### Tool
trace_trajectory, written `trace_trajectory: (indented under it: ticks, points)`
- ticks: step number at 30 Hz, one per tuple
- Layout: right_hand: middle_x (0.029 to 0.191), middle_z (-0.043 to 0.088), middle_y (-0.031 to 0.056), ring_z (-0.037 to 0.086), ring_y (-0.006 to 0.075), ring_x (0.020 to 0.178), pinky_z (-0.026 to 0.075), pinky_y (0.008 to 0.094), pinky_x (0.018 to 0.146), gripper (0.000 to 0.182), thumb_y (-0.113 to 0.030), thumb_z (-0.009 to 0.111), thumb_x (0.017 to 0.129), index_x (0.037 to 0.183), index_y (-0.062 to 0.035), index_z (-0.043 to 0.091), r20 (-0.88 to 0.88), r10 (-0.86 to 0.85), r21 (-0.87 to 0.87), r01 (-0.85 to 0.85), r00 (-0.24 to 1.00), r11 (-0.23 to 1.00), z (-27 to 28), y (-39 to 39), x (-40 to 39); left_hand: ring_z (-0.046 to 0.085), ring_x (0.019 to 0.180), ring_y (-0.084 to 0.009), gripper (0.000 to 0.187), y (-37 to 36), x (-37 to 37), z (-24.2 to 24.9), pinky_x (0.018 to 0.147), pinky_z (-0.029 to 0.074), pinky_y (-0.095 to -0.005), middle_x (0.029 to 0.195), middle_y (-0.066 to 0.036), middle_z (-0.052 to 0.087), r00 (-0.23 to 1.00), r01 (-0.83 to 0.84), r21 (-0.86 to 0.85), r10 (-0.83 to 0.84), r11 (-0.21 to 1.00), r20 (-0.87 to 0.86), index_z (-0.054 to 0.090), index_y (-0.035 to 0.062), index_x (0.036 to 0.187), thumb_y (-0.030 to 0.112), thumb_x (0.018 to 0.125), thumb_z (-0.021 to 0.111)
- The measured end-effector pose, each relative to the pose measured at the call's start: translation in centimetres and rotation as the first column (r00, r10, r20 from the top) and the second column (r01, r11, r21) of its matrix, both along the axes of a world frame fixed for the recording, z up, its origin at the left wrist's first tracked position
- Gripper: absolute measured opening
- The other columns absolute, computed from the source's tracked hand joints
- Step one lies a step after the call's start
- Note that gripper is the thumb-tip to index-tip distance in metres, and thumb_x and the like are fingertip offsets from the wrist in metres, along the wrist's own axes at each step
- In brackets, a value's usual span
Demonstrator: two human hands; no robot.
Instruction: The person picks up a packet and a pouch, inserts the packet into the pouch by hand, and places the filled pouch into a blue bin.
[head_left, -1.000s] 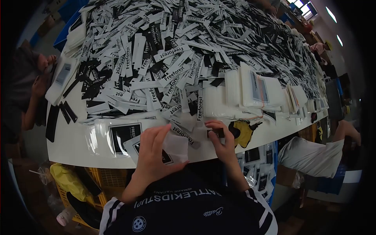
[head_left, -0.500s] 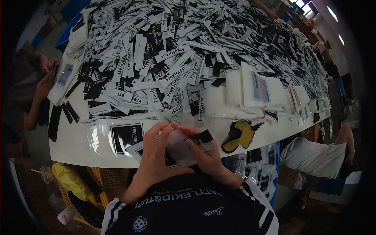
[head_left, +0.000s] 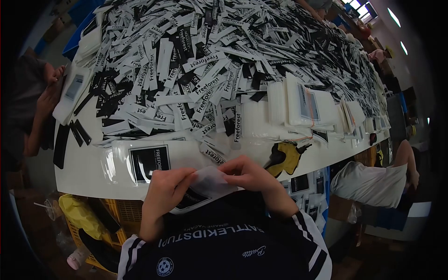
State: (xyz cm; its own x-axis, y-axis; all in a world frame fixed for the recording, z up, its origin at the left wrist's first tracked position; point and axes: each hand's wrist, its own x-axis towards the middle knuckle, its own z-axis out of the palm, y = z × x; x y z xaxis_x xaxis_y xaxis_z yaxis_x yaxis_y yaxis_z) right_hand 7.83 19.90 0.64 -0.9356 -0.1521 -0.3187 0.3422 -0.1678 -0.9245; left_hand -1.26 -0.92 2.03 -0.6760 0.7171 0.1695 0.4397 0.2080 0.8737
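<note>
My left hand (head_left: 168, 186) pinches one upper edge of a translucent plastic bag (head_left: 211, 181) with a black printed panel. On the opposite edge, my right hand (head_left: 252, 175) grips the same bag with thumb and bent fingers. The bag is held in front of my chest, over the table's near edge. Whether anything is inside it cannot be made out. Just beyond my left hand, flat bags with a black printed label (head_left: 148, 161) lie on the table. A yellow and black object (head_left: 284, 158), perhaps a glove, lies right of my right hand.
A large heap of black and white "Freeforest" strip packets (head_left: 205, 84) covers the table (head_left: 79, 179). Banded bag stacks (head_left: 308, 107) stand at right. A yellow crate (head_left: 133, 212) and a blue bin of bags (head_left: 305, 191) sit below the edge. Other people's hands (head_left: 51, 91) work at left.
My hands have moved apart and now hold the bag by its two upper edges. The black-ended strip packet seen by my right thumb is out of sight.
</note>
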Motion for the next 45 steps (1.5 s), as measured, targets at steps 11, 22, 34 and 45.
trace_trajectory:
  ticks: [11,22,34,45]
  points:
    - [0.071,0.064,0.0036,0.055,0.0047,0.066,0.044,0.0217,0.057,0.020,-0.014,0.067,0.081,0.095,0.0001,0.066,-0.243,-0.171,0.134,0.208,0.955,0.969,0.7,-1.9,0.2,0.055,0.049,-0.0231,0.012,0.2,-0.2,-0.5,0.046,0.042,-0.0265,0.061,-0.010,0.057,0.987,-0.018,0.125,-0.002,0.992,0.159,0.059,0.0007,0.077,0.008,0.076,0.068]
    - [0.069,0.064,0.0106,0.062,0.0216,0.058,0.046,0.0264,0.050,0.007,-0.007,0.069,0.074,0.079,-0.0023,0.067,-0.644,-0.161,0.382,0.498,0.747,0.779,0.6,-1.7,1.7,0.059,0.062,-0.0271,0.013,2.1,1.3,-1.0,0.052,0.045,-0.0304,0.071,-0.011,0.059,0.977,0.039,0.114,-0.013,0.993,-0.214,0.057,0.0006,0.079,0.004,0.071,0.068]
    - [0.089,0.062,0.0129,0.061,0.0281,0.082,0.049,0.0350,0.072,0.035,-0.017,0.070,0.072,0.103,-0.0050,0.059,-0.244,0.183,0.861,0.126,0.952,0.493,2.1,3.0,1.2,0.039,0.120,-0.0353,0.068,1.0,1.2,-4.0,0.096,0.035,-0.0408,0.130,-0.017,0.041,0.941,-0.205,-0.297,0.104,0.933,-0.322,0.046,0.0019,0.121,0.023,0.064,0.077]
    - [0.099,0.053,0.0157,0.056,0.0352,0.082,0.047,0.0389,0.071,0.035,-0.011,0.065,0.069,0.098,-0.0024,0.047,-0.179,0.100,0.913,0.128,0.979,0.387,-3.3,-0.2,-3.4,0.044,0.114,-0.0386,0.060,-0.8,1.4,-4.4,0.098,0.035,-0.0415,0.125,-0.022,0.044,0.938,-0.307,-0.245,0.248,0.920,-0.244,0.043,-0.0052,0.120,0.013,0.068,0.068]
